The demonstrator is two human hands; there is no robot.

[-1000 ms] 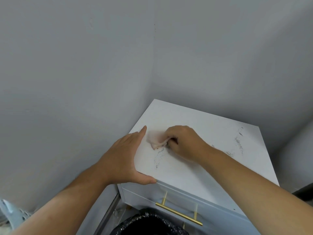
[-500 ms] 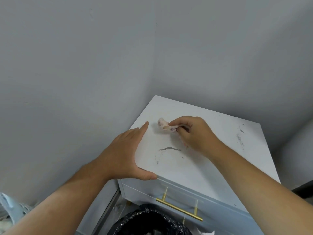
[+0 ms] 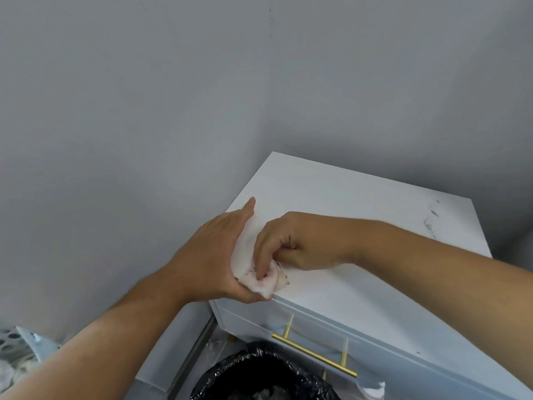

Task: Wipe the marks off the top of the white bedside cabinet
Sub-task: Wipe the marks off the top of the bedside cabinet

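The white bedside cabinet (image 3: 340,197) stands in the wall corner, seen from above. My right hand (image 3: 294,243) presses a crumpled pinkish-white tissue (image 3: 269,282) onto the top at its front left corner, fingers curled down on the wad. My left hand (image 3: 210,255) grips the cabinet's left edge, thumb under the front corner and touching the tissue. Dark smudge marks (image 3: 431,219) show near the top's far right edge. The patch under my right hand is hidden.
A gold bar handle (image 3: 314,353) runs across the drawer front. A bin with a black liner (image 3: 259,376) stands below the drawer. A perforated white basket (image 3: 14,342) sits at the lower left. Grey walls close in behind and to the left.
My right hand has dragged the tissue from the back left of the top down to the front left corner. The dark streak that lay there no longer shows. My left hand stays on the edge.
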